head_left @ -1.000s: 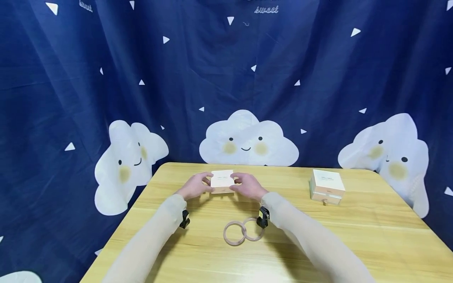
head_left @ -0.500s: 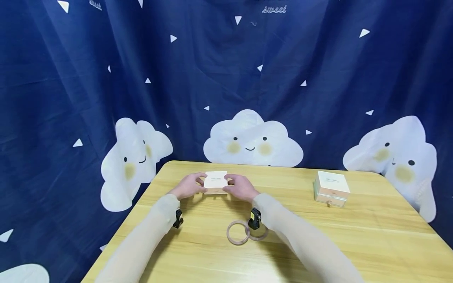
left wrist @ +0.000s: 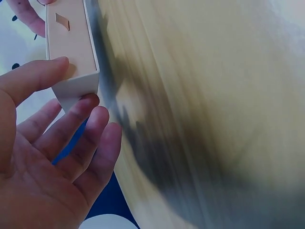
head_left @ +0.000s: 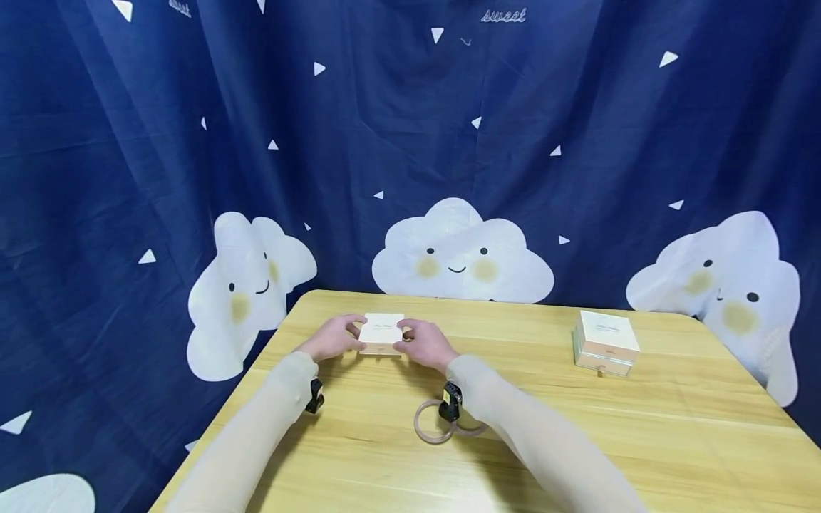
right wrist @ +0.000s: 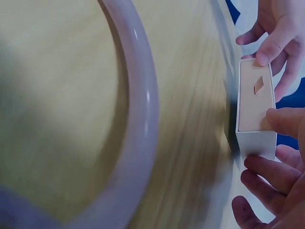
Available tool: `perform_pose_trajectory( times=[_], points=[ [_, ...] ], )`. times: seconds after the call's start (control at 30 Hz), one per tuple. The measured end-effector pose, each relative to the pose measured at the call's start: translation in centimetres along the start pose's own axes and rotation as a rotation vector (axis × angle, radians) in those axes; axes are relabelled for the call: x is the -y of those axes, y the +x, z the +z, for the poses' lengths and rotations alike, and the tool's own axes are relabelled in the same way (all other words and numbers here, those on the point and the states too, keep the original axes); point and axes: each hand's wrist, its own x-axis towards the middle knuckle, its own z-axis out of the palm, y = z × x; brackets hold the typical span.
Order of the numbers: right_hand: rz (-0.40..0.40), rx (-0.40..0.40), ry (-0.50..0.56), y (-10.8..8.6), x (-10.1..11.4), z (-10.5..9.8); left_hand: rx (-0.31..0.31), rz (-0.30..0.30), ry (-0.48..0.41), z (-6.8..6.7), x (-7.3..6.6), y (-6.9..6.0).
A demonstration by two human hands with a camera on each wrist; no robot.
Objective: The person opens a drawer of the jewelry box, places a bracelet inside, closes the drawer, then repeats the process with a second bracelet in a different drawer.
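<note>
Left hand point(head_left: 331, 338) and right hand point(head_left: 427, 345), fingers part-curled, pinch the box point(head_left: 381, 330) between them; uneven pressure could twist it!

I can read "sweet" in pale letters near the top of the blue curtain point(head_left: 410, 107). The left box point(head_left: 381, 329) and right box point(head_left: 606, 345) have tiny writing on top, too small for me to read.
</note>
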Motion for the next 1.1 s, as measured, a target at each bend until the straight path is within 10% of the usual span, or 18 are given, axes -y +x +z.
perform_pose_trajectory(
  times=[1.1],
  points=[
    [-0.021, 0.032, -0.090, 0.4, 1.0, 1.3, 0.013, -0.047, 0.035, -0.6, 1.5, 0.2]
  ],
)
